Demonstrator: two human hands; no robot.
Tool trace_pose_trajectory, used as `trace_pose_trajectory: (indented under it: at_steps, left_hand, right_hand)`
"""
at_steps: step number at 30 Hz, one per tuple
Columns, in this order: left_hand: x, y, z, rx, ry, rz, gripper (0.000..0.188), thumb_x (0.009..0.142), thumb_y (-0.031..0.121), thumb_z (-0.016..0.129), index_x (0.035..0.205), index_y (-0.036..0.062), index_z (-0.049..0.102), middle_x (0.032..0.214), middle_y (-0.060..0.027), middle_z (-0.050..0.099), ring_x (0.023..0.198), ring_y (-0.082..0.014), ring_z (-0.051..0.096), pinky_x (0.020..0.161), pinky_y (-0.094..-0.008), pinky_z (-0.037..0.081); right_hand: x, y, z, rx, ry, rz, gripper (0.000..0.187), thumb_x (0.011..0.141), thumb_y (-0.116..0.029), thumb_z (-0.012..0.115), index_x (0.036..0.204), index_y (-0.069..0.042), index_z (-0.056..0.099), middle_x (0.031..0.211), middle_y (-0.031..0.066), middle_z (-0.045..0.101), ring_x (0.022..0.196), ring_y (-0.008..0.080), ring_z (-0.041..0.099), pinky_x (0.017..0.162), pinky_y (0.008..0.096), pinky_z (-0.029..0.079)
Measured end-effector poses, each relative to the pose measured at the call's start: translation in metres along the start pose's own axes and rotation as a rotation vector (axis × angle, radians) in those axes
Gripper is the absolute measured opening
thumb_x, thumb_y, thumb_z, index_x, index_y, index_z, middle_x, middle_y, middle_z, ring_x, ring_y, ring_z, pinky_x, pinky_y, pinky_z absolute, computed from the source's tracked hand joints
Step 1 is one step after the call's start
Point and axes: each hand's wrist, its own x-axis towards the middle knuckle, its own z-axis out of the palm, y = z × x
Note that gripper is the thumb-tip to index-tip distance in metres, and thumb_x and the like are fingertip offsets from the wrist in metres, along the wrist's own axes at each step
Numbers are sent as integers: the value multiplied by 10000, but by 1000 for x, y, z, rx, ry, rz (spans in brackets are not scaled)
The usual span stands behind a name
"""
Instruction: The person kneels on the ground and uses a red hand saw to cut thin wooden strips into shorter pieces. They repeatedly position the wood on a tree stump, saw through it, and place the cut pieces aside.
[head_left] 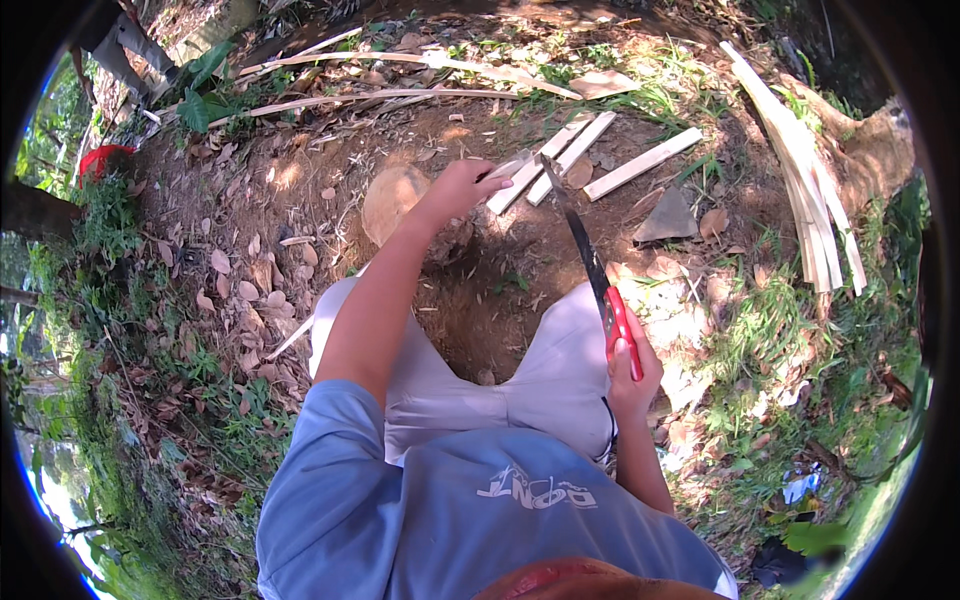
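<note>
My left hand [468,192] reaches forward beside a round cut log [392,203], with its fingers closed around the end of a thin pale wooden strip [514,166]. In my right hand [632,375] is the red handle of a long saw [583,238]. Its dark, narrow blade slants up and to the left, with the tip close to the held strip; I cannot make out its teeth. Several flat pale sticks lie on the soil beyond my hands, including one stick [643,164] apart on the right. Whether the blade touches any wood is unclear.
Long pale strips [800,170] lie in a bundle at the right, near a tree root [870,150]. More long strips [390,95] cross the ground at the back. A grey triangular piece [668,216] rests at centre right. Dry leaves and low plants surround me; a person's legs [130,55] show far left.
</note>
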Motion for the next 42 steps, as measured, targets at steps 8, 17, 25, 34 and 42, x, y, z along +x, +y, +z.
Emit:
trace_pose_trajectory:
  at_steps: [8,17,25,34,42]
  left_hand:
    - [26,-37,4,-338,-88,-117,462,1080,469,653,981,36,782,809,-61,758,790,-183,696,849,-331,524]
    - [32,-24,7,-402,-184,-196,474,1089,455,632,916,35,769,736,-22,716,738,-112,641,743,-306,491]
    - [25,-22,10,-242,-70,-179,555,1070,530,616,875,27,743,731,-73,712,725,-164,664,733,-363,515]
    - [7,-2,33,446,161,148,611,1001,643,649,1020,32,646,795,-200,750,786,-423,757,735,-534,596]
    - [7,-6,45,438,148,61,582,1012,630,643,1042,49,635,811,-205,755,782,-429,758,725,-547,599]
  right_hand:
    - [8,-7,0,2,-22,-1,452,1060,-116,628,1495,4,643,986,78,776,768,78,627,703,249,486]
    - [19,-6,13,-38,-60,18,450,1055,-107,639,1493,-7,647,960,75,768,732,77,611,689,250,485]
    - [29,-25,26,-49,-61,-22,424,1064,-100,635,1470,19,652,1000,85,774,740,82,613,700,246,488]
    - [90,-63,41,-17,-7,-175,483,1057,-71,643,1518,66,591,1166,138,792,1013,150,738,917,294,568]
    - [153,-66,113,87,-51,-228,433,1070,-127,665,1464,51,646,1183,155,804,994,136,741,909,300,573]
